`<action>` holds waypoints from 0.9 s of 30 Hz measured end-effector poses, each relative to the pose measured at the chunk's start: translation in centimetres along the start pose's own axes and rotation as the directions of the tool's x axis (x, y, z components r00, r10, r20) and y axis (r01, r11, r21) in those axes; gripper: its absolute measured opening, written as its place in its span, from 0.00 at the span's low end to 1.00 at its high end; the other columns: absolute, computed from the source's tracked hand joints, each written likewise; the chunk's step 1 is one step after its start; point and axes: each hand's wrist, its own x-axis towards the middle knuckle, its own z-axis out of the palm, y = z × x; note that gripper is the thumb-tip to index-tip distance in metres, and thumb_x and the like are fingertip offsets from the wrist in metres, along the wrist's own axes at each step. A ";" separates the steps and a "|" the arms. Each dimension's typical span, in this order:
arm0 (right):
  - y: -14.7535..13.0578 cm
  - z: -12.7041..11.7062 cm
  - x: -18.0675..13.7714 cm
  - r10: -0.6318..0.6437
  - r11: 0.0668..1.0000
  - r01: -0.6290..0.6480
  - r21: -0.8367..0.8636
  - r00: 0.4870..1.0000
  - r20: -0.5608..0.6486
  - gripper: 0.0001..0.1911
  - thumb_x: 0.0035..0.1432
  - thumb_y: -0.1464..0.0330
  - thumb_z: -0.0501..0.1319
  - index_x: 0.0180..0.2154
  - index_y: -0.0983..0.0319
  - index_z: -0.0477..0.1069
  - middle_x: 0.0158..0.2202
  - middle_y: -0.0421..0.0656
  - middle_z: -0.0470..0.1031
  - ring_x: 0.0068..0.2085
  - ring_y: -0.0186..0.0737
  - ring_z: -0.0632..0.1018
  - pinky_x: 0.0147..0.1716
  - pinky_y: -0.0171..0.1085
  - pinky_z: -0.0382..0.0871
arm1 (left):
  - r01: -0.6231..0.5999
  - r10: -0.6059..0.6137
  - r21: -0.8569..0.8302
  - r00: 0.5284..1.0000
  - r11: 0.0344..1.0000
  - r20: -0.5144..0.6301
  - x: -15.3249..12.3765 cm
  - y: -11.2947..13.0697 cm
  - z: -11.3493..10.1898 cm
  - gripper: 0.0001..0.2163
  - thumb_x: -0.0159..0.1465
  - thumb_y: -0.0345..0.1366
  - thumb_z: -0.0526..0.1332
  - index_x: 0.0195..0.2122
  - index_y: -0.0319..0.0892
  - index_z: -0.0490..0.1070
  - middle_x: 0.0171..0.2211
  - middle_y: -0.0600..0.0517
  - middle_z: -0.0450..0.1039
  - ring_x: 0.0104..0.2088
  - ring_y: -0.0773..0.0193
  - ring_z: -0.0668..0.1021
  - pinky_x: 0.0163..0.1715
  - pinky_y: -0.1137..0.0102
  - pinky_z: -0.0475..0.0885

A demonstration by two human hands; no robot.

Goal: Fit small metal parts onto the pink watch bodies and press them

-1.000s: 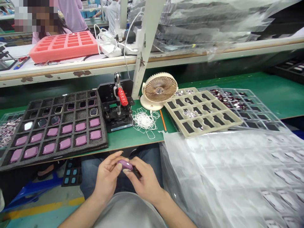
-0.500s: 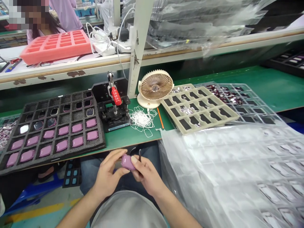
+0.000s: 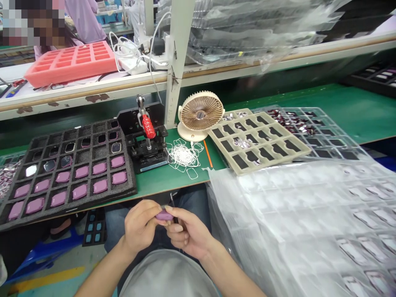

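Note:
Over my lap, below the bench edge, both hands pinch one small purple watch case (image 3: 163,215). My left hand (image 3: 140,225) curls its fingers round the case's left end. My right hand (image 3: 187,231) grips the right end with thumb and forefinger, and a thin dark tool sticks up from it. A black foam tray (image 3: 66,169) on the bench to the left holds several purple cases in its front rows and several darker parts behind. A black press jig with a red handle (image 3: 145,138) stands beside the tray.
White thin rings (image 3: 182,156) lie piled by the jig, with a small beige fan (image 3: 199,115) behind. A beige compartment tray (image 3: 258,140) and clear plastic trays (image 3: 309,218) fill the right. A pink tray (image 3: 69,62) sits on the upper shelf; another person is seated behind it.
The purple case was tilted up showing its face half a second ago; now it lies flatter and lower between my fingers. My hands stayed over my lap.

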 end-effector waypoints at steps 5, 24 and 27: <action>-0.1 -0.8 0.6 -0.219 0.957 0.187 -0.220 0.967 -0.131 0.30 0.55 0.45 0.72 0.27 0.60 0.62 0.18 0.27 0.51 0.19 0.24 0.46 0.18 0.30 0.35 | -0.012 -0.019 0.155 0.981 0.988 0.195 0.3 -0.3 -0.8 0.24 0.68 0.23 0.64 0.61 0.52 0.77 0.50 0.45 0.84 0.49 0.52 0.84 0.52 0.59 0.79; -17.8 10.2 6.9 -0.682 -0.731 0.249 -0.636 -0.233 0.693 0.18 0.71 0.68 0.62 0.60 0.56 0.78 0.51 0.45 0.84 0.40 0.40 0.85 0.41 0.36 0.77 | 0.228 -0.238 0.386 0.971 0.894 -0.022 7.2 -9.1 5.9 0.24 0.58 0.20 0.60 0.57 0.30 0.74 0.60 0.27 0.75 0.66 0.33 0.72 0.68 0.38 0.64; -17.8 11.0 5.7 -0.745 -0.622 0.129 -0.773 -0.403 0.532 0.15 0.68 0.61 0.68 0.52 0.59 0.83 0.41 0.45 0.86 0.31 0.39 0.82 0.33 0.36 0.72 | 0.236 -0.246 0.367 0.969 0.900 -0.021 6.7 -9.2 5.7 0.23 0.59 0.22 0.60 0.58 0.33 0.75 0.59 0.29 0.76 0.66 0.36 0.72 0.69 0.41 0.64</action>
